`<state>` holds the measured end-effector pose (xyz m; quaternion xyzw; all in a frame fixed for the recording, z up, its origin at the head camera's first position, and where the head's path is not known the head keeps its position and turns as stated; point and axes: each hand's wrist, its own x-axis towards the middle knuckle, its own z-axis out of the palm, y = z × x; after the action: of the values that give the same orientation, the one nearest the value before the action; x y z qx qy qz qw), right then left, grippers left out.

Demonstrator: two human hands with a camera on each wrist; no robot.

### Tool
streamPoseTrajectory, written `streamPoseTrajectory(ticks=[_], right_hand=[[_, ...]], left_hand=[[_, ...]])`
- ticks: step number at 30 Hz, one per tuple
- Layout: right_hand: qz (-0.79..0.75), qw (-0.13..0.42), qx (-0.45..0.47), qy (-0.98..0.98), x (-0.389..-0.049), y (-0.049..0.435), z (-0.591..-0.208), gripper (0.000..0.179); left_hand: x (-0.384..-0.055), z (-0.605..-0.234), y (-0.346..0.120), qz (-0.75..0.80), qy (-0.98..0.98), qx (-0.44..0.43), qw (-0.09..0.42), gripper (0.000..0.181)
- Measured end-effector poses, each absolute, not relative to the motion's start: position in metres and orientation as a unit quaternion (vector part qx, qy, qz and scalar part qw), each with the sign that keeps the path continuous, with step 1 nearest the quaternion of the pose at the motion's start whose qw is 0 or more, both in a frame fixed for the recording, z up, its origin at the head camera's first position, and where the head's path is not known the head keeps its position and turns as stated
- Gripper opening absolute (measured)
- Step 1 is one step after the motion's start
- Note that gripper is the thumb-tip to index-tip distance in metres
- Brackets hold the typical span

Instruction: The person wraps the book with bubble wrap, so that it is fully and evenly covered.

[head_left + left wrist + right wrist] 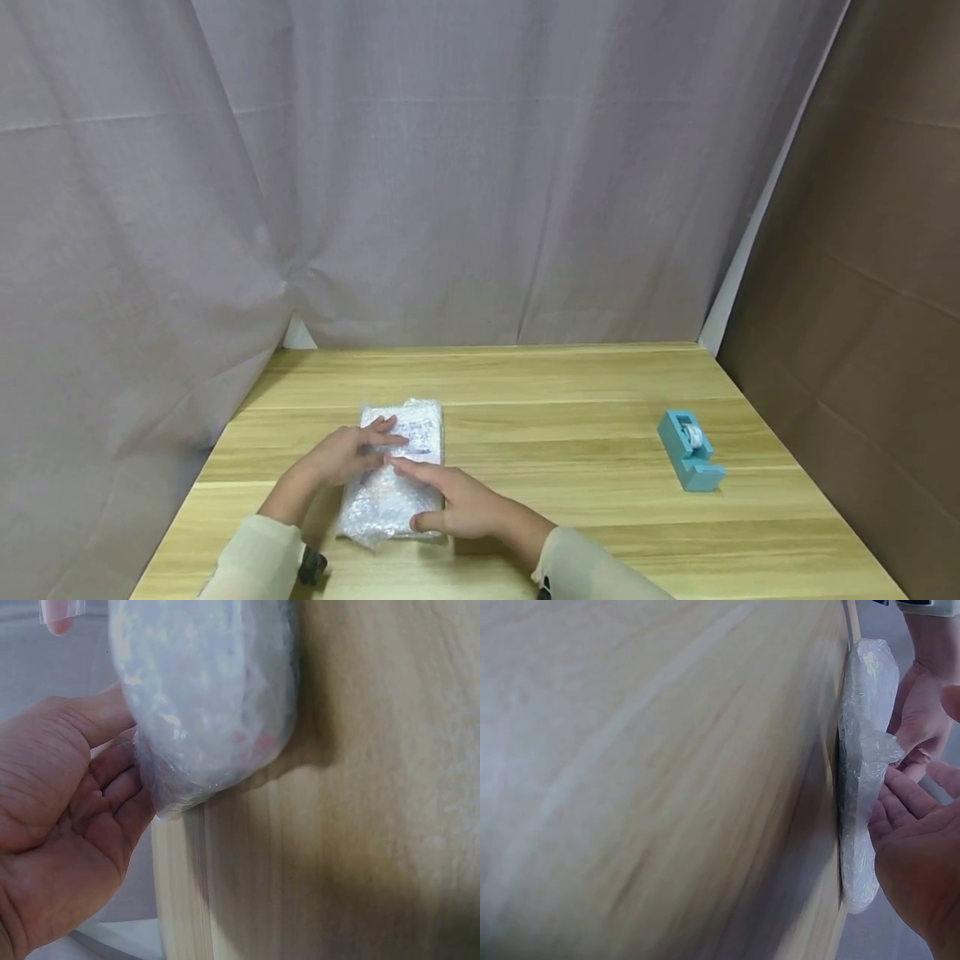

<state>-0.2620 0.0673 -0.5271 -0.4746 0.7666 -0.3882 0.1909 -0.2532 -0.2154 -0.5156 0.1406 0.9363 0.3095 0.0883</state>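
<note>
A flat bubble-wrapped package (393, 500) lies on the table, with bluish print showing through its far half. My left hand (345, 454) reaches over its left side, fingers loosely spread across the top. From the right, my right hand (461, 500) lies over the package with its index finger extended towards the left fingers and its thumb apart, near the right edge. In the left wrist view, a clear strip like tape (64, 609) covers a fingertip at the top left. The right wrist view shows the wrapped package (866, 772) edge-on, a loose flap of wrap beside the fingers.
A blue tape dispenser (690, 454) with a roll in it stands at the right of the wooden table (562, 433). Grey cloth (465, 208) hangs behind and to the left, and a brown panel (862, 292) rises on the right.
</note>
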Motion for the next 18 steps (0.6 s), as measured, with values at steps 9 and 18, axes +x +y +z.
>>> streamPoseTrajectory(ticks=[9,18], right_hand=[[-0.345,0.198,-0.465,0.791,-0.2655,0.0626,-0.5313,0.093],[-0.349,0.209,-0.446,0.797,-0.2657,0.0589,-0.5285,0.095]], left_hand=[[-0.2538,-0.5141,-0.2136,0.302,0.937,0.150,0.088,0.042],[-0.2529,-0.5134,-0.2130,0.292,0.943,0.143,0.074,0.049]])
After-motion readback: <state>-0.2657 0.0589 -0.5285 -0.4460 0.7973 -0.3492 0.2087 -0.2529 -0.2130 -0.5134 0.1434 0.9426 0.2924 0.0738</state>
